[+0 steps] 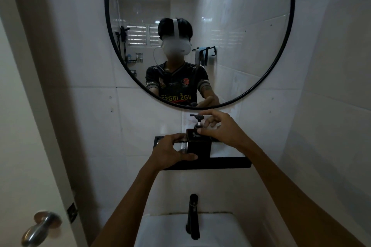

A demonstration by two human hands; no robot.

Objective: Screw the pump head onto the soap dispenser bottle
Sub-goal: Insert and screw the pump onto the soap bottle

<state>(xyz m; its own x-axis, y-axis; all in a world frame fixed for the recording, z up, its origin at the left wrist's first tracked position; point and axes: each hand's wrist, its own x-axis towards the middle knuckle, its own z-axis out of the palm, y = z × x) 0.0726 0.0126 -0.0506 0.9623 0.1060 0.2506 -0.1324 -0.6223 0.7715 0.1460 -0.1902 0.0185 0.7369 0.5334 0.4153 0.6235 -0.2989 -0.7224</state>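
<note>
On a black shelf (230, 162) below the mirror, the left hand (168, 151) clamps the soap bottle (198, 145); the right hand (222, 128) pinches the pump head's (197, 119) collar; a tilted start could cross-thread it.

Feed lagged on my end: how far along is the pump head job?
Done: the pump head sits upright in the neck of the black bottle on the shelf. In hand: the left hand steadies the bottle while the right hand pinches the collar. Left: tightening; I cannot tell how far it is threaded.
</note>
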